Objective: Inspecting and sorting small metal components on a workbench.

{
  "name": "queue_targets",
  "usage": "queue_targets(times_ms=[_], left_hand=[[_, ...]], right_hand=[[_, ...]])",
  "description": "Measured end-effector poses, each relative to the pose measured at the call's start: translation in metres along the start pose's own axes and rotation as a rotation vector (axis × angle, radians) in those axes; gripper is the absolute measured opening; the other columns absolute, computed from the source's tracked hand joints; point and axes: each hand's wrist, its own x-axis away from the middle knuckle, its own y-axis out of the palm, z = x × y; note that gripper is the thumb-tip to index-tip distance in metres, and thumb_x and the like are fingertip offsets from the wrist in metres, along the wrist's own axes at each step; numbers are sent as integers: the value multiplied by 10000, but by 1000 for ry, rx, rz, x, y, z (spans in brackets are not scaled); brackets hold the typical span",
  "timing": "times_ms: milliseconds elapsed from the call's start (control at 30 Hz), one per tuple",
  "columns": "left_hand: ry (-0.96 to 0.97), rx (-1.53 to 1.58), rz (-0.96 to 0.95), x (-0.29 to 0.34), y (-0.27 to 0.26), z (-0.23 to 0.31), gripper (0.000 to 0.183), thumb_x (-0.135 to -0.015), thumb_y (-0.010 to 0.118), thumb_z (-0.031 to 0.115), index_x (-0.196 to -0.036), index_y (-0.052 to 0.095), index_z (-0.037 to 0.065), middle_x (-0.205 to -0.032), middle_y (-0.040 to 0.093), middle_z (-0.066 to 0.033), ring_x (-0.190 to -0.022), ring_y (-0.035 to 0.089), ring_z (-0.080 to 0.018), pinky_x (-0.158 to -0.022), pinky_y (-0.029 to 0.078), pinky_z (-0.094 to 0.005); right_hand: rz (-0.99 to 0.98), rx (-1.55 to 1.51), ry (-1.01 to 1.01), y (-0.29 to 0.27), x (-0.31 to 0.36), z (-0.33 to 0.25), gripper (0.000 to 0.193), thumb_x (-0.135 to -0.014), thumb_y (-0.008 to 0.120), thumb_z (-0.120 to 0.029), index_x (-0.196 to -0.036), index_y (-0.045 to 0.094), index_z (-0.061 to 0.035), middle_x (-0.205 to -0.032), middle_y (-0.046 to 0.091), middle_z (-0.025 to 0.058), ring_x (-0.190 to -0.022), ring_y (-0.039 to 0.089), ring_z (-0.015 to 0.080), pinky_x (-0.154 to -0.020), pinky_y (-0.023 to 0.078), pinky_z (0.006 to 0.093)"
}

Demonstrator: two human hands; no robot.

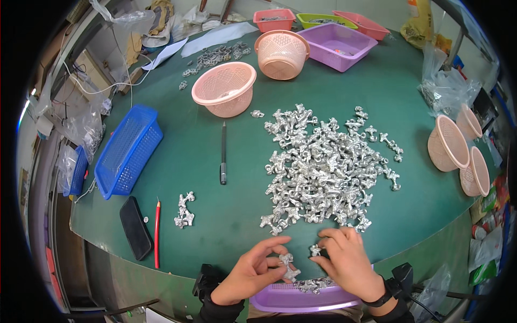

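My left hand (252, 271) is closed on small silver metal castings (289, 267), which look like knobbly little figures joined or lying together. Between the thumb and fingers of my right hand (349, 265) is a single silver casting (315, 250). Both hands are at the near table edge, over a purple basket (269, 302) with more silver pieces (315, 285) in it. Just beyond my fingers spreads a large heap of the same castings (323, 172). A small separate group of castings (184, 211) lies to the left.
On the green table (237, 215) lie a black pen (223, 156), a red pencil (157, 234) and a dark phone (135, 229). A blue basket (128, 153) is at left, pink baskets (225, 91) stand farther back, and a purple tray (338, 46) behind. More beige baskets (448, 144) rest at right.
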Motion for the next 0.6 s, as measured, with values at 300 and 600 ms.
queue_targets(times_ms=[300, 600], left_hand=[[-14, -50, -89, -4, 7, 0, 575, -674, 442, -169, -1182, 254, 23, -974, 324, -60, -883, 444, -134, -736, 415, -233], [15, -358, -42, -4, 15, 1, 570, -648, 477, -167, -1159, 294, 8, -978, 324, -69, -912, 443, -162, -745, 397, -249]], right_hand=[[-42, -201, 168, -16, 17, 6, 347, -673, 578, -112, -974, 441, -10, -790, 479, 97, -736, 441, 257, -632, 375, 312], [-35, -211, 173, -15, 22, 9, 331, -671, 568, -91, -976, 462, -14, -789, 472, 107, -753, 454, 263, -646, 382, 319]])
